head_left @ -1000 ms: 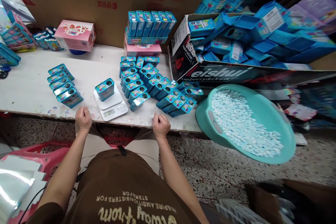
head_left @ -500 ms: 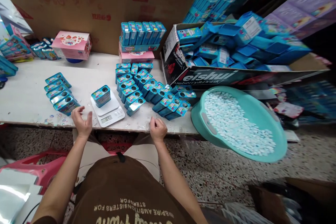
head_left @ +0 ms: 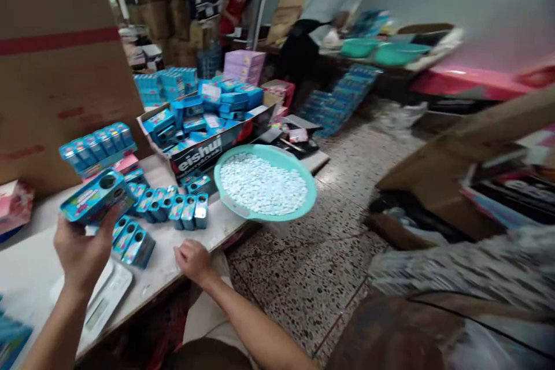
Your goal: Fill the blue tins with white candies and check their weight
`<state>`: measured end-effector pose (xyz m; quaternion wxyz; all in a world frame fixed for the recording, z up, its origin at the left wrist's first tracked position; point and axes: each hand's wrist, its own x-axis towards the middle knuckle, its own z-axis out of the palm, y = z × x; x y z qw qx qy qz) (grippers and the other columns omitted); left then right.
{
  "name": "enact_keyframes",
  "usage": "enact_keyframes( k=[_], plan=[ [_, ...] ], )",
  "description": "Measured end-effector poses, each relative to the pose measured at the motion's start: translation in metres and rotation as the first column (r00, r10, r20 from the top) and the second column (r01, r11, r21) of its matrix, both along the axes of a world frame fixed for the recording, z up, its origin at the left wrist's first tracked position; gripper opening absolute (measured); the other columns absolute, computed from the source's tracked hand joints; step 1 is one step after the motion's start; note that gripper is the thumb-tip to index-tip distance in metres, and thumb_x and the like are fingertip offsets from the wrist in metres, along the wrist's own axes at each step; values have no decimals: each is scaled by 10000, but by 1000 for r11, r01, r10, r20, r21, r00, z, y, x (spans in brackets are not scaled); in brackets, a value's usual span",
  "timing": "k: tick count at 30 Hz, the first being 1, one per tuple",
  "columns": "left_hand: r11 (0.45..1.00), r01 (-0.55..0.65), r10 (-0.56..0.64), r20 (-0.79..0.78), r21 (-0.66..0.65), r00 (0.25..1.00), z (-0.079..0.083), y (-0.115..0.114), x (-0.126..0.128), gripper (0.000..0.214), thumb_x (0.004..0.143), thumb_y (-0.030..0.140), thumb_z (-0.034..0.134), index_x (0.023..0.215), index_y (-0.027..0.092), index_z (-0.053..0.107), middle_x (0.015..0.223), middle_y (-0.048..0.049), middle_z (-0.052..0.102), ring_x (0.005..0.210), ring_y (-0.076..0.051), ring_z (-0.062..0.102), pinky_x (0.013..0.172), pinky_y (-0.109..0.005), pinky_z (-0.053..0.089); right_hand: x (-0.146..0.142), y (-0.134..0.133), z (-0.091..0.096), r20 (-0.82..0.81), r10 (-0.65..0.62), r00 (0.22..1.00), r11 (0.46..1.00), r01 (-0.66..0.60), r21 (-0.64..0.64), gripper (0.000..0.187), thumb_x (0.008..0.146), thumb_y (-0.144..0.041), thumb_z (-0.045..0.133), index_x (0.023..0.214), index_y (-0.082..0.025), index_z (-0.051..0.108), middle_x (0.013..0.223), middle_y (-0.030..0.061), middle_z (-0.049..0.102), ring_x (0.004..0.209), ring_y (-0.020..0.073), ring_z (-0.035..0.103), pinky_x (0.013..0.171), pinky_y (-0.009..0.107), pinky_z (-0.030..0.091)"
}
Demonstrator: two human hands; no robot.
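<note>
My left hand [head_left: 82, 251] is raised above the table's left part, shut around a blue rectangular tin [head_left: 97, 196] with a colourful label. Below it, a white digital kitchen scale [head_left: 102, 300] is partly hidden by my left wrist. My right hand [head_left: 194, 260] rests loosely curled at the table's front edge, holding nothing. Nearest to it stand rows of upright blue tins [head_left: 173, 211]. A teal basin [head_left: 225, 196] full of small white candies [head_left: 262, 185] sits tilted beyond them, at the table's corner.
An open cardboard carton [head_left: 199, 153] of blue boxes stands behind the basin, and stacked tins [head_left: 97, 147] stand at the left. Terrazzo floor lies to the right. Two co-workers [head_left: 329, 6] [head_left: 236, 6] stand far back among boxes and a table.
My left hand has lifted the blue tin off the scale. The view has swung far to the right, and my right hand has stayed at the table's edge.
</note>
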<state>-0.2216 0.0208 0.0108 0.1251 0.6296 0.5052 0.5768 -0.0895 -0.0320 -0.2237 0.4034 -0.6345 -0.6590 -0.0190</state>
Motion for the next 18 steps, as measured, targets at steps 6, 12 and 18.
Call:
enact_keyframes(
  k=[6, 12, 18],
  plan=[
    [827, 561, -493, -535, -42, 686, 2, 44, 162, 337, 724, 354, 647, 1031, 223, 594, 975, -53, 618, 906, -248, 593, 798, -379, 487, 7, 1, 8, 12, 22, 1000, 1000, -22, -10, 258, 820, -281, 550, 580, -186, 543, 606, 10, 582, 605, 131, 516, 570, 269, 315],
    [768, 630, -496, -728, -113, 473, -25, 77, 230, 325, 769, 274, 576, 1089, 215, 579, 1003, -79, 597, 924, -246, 575, 794, -345, 464, 8, 5, -1, 32, 75, 997, 997, -74, -16, 255, 791, -320, 564, 576, -184, 576, 581, 15, 586, 564, 142, 518, 529, 268, 341],
    [800, 589, -449, -766, -114, 461, -28, 84, 237, 330, 750, 269, 596, 1075, 215, 593, 982, -88, 600, 909, -265, 571, 767, -354, 457, 10, 5, -1, 32, 104, 994, 994, -104, -24, 270, 805, -329, 539, 579, -186, 578, 582, 16, 590, 560, 148, 532, 525, 269, 370]
  ],
)
